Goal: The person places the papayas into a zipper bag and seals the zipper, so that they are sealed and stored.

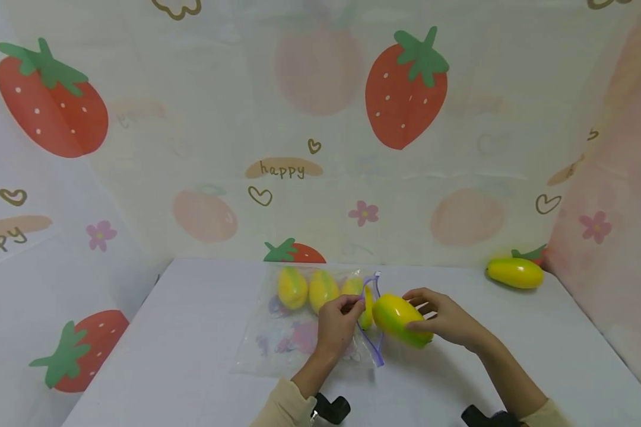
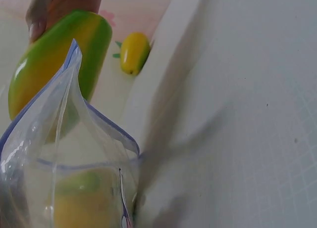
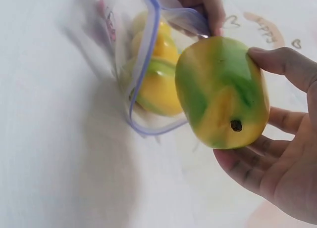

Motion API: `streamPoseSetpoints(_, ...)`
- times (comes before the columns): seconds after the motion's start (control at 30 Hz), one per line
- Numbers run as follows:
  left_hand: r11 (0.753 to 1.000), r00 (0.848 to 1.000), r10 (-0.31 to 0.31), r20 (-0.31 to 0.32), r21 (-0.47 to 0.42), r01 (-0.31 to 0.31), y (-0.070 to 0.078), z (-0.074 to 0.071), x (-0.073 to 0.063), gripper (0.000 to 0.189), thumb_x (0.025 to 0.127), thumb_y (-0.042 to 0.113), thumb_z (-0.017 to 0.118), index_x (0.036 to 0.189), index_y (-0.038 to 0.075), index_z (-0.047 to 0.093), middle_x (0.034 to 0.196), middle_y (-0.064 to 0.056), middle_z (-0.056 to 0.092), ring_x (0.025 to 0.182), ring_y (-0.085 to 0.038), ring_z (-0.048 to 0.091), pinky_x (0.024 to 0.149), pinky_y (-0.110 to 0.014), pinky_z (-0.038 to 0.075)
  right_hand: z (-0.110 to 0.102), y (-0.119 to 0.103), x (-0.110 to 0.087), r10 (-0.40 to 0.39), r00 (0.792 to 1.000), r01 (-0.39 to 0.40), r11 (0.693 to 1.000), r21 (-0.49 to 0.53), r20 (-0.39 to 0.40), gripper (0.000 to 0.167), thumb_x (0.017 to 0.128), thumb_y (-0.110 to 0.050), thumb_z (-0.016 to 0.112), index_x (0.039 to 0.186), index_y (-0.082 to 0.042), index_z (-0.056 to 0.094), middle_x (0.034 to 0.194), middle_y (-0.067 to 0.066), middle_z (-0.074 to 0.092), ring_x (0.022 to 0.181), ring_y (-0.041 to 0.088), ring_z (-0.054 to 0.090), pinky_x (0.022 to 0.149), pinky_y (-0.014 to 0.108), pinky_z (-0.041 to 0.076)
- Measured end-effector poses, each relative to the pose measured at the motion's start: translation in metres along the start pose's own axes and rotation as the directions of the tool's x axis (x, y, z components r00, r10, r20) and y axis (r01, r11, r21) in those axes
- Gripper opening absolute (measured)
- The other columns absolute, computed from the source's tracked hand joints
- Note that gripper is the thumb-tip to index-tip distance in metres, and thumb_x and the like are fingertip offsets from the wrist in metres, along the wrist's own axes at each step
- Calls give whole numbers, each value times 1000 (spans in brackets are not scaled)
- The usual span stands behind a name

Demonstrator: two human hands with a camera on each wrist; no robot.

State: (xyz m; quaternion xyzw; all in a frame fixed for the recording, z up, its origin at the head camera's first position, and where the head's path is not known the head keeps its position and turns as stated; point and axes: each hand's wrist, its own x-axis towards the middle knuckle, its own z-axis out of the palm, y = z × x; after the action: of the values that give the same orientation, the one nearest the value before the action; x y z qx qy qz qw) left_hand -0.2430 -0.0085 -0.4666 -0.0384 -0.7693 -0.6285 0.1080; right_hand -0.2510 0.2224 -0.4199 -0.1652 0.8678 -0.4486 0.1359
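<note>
My right hand (image 1: 448, 317) grips a glossy yellow-green papaya (image 1: 397, 317) between thumb and fingers, right at the mouth of a clear zip bag (image 1: 256, 350). In the right wrist view the dark stem end of this papaya (image 3: 223, 94) faces the camera, and the bag's purple zip rim (image 3: 143, 65) stands open beside it. With its fingers my left hand (image 1: 336, 326) pinches the upper edge of that rim. Several more papayas (image 1: 292, 289) lie inside the bag, seen through the plastic; one (image 3: 158, 87) is close to the opening.
Another papaya (image 1: 514, 273) lies at the far right corner of the white table (image 1: 181, 332). A fabric backdrop (image 1: 320, 118) printed with strawberries rises behind the table and along its sides.
</note>
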Motion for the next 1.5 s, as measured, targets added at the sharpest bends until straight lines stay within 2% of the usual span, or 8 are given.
streamPoseSetpoints(0.17,1000,1000,-3,-10,11,3,1,0,0,19,92,22,67,97,5,75,89,-7,73,75,-8,58,70,-14,50,8,1,5,-22,996,23,1000,-5,87,56,81,-28,75,129,-6,57,130,19,57,105,25,58,84,39,55)
streamPoseSetpoints(0.4,1000,1000,-17,7,2,17,2,2,-1,20,92,22,67,97,5,75,88,-7,72,75,-9,56,69,-14,49,15,7,13,-47,980,49,999,-6,194,55,83,-29,73,131,-7,58,129,16,60,105,23,57,84,37,54)
streamPoseSetpoints(0.67,1000,1000,-6,-2,-3,6,3,1,0,19,93,22,66,98,7,75,88,-5,72,74,-8,56,69,-15,50,18,3,24,-83,971,91,995,-28,223,52,82,-23,72,131,-8,60,129,13,61,108,24,57,92,46,51)
streamPoseSetpoints(0.9,1000,1000,23,-9,-6,-23,4,1,1,19,93,20,66,95,4,75,84,-8,73,71,-8,57,65,-15,49,24,5,31,-91,962,103,994,-32,257,50,83,-23,73,130,-10,61,131,12,61,108,24,57,95,48,50)
streamPoseSetpoints(1.07,999,999,35,-18,-12,-36,1,3,0,19,91,21,67,94,3,75,83,-8,73,70,-7,57,65,-16,49,37,12,35,-144,961,152,988,-14,236,49,85,-23,74,130,-8,62,131,15,62,110,30,59,95,50,50)
streamPoseSetpoints(1.23,999,999,33,-20,-9,-33,-1,4,-1,20,91,21,67,94,4,76,83,-7,73,71,-7,58,66,-16,50,50,17,33,-145,976,154,987,-43,165,55,84,-28,76,129,-2,58,129,19,61,108,31,61,93,48,51)
streamPoseSetpoints(1.37,1000,999,25,-20,-1,-25,-2,3,-1,20,92,22,67,96,4,75,84,-6,73,72,-7,57,67,-16,50,52,16,27,-116,990,126,981,-144,74,60,81,-37,78,124,1,60,120,17,64,99,24,61,82,38,53)
streamPoseSetpoints(1.5,1000,999,17,-27,1,-17,-2,2,0,19,92,22,67,96,6,75,85,-6,73,72,-7,57,67,-16,50,51,16,20,-80,997,82,976,-201,18,55,80,-41,78,115,-2,63,103,10,66,84,16,60,71,29,50)
